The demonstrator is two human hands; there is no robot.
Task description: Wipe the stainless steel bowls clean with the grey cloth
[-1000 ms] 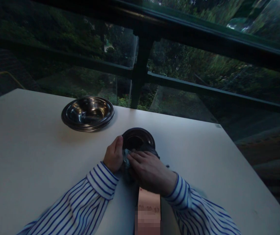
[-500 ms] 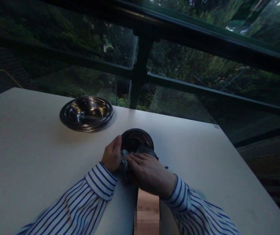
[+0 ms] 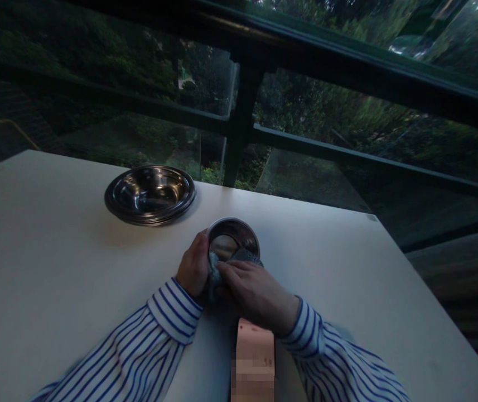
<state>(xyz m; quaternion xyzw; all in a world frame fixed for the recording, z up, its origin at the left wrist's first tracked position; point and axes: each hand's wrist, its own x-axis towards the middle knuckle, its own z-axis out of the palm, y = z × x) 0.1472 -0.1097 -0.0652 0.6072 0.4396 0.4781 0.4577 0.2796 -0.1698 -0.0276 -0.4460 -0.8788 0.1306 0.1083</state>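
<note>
A small round metal bowl (image 3: 250, 233) is tilted, its opening turned toward me, above the white table. My left hand (image 3: 194, 267) is closed on the bowl's left side, the thumb along the rim. My right hand (image 3: 259, 291) presses a crumpled grey-blue cloth (image 3: 213, 269) against the near side of the bowl. A darker textured part of the cloth shows inside the bowl beyond my right fingers. My palms and the bowl's underside are hidden.
A stack of shiny metal bowls (image 3: 150, 215) stands at the back left of the white table (image 3: 75, 251). A phone-like device with a pinkish screen (image 3: 255, 340) lies near me below my right wrist. Dark-framed windows (image 3: 242, 100) rise beyond the table's far edge.
The bowl has turned a little, so its inside now catches more light. My right hand and the cloth have shifted slightly. My left hand keeps its hold.
</note>
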